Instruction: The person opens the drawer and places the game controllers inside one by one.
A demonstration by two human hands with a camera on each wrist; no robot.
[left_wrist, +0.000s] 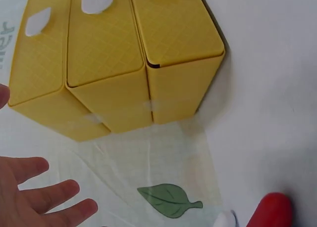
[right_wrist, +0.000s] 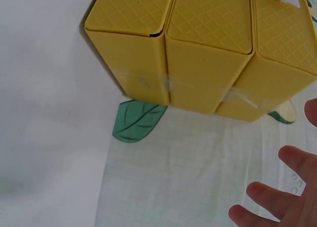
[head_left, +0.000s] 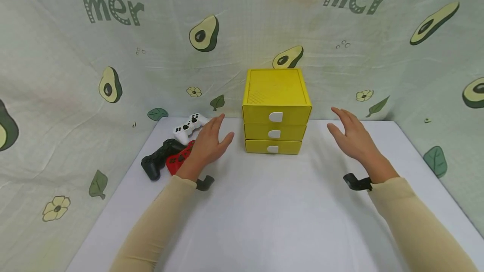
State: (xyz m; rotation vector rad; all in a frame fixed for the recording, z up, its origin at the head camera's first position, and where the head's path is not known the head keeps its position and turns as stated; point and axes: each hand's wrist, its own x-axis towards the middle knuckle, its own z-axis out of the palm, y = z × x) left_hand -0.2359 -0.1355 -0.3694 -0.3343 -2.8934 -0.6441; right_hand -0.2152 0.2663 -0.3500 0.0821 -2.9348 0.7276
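Note:
A yellow three-drawer box [head_left: 277, 88] with white tabs on its drawer fronts stands at the back middle of the table; its drawers look closed. My left hand [head_left: 207, 145] is held in the air to the left of it, fingers extended, holding nothing. Below and beyond that hand lie a red game controller [head_left: 174, 162], partly hidden by it, a black controller [head_left: 159, 158] and a white controller [head_left: 186, 128]. On the box's other side my right hand [head_left: 353, 137] hovers with fingers spread and nothing in it. Both wrist views show the drawer box [left_wrist: 106, 49] apart from the fingers.
The white table [head_left: 280, 213] extends in front of the box. Behind and at the sides hangs a pale cloth [head_left: 234, 7] printed with avocados and leaves. A black strap [head_left: 357, 182] sits on the right wrist, and another black piece [head_left: 205, 183] shows at the left.

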